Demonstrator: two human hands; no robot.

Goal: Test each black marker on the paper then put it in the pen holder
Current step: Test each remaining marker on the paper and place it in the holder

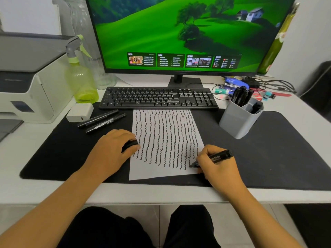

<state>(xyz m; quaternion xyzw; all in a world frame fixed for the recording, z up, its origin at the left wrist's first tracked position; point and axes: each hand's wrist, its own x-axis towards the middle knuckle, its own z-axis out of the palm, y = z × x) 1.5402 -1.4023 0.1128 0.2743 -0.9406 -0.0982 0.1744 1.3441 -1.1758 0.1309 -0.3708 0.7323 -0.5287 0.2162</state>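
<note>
A white paper (pixel 164 169) covered in wavy black lines lies on the black desk mat (pixel 268 158). My right hand (pixel 218 169) grips an uncapped black marker (pixel 217 157), its tip touching the paper's lower right corner. My left hand (pixel 112 149) rests on the paper's left edge and holds the black cap (pixel 130 144). Two capped black markers (pixel 102 120) lie on the mat at the upper left. The grey pen holder (pixel 238 122) stands at the right with several black markers (pixel 241 95) in it.
A black keyboard (pixel 158 98) sits behind the paper, below a monitor (pixel 188 33). A green spray bottle (pixel 80 77), a white charger (pixel 80 112) and a printer (pixel 23 77) stand at the left. Cables and small items (pixel 250 86) clutter the back right.
</note>
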